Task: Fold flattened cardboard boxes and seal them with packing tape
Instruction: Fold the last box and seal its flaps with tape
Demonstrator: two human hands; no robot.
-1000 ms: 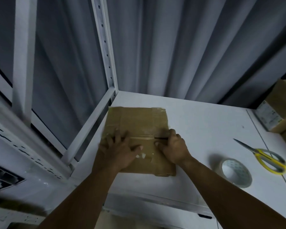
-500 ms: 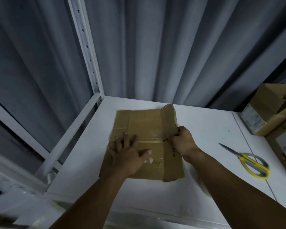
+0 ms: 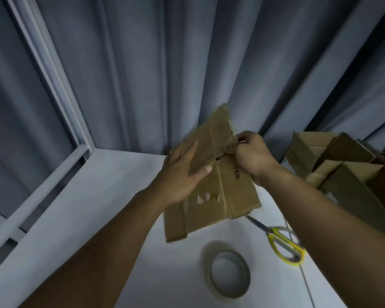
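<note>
1. Head view: you are holding the creased, flattened cardboard box (image 3: 211, 196) over the white table (image 3: 98, 218), left hand (image 3: 182, 174) lying flat against it, right hand (image 3: 253, 156) pinching its flap.
2. The ring-shaped tape roll (image 3: 229, 274) and yellow-handled scissors (image 3: 282, 243) are lying on the table; open cartons (image 3: 342, 165) are standing at the right.

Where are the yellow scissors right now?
In the head view, the yellow scissors lie on the white table at lower right, just right of the tape roll, blade tips hidden behind the cardboard box.

Grey pleated curtain (image 3: 187, 63), white table (image 3: 98, 207), white metal frame (image 3: 51, 70), dim light
</note>
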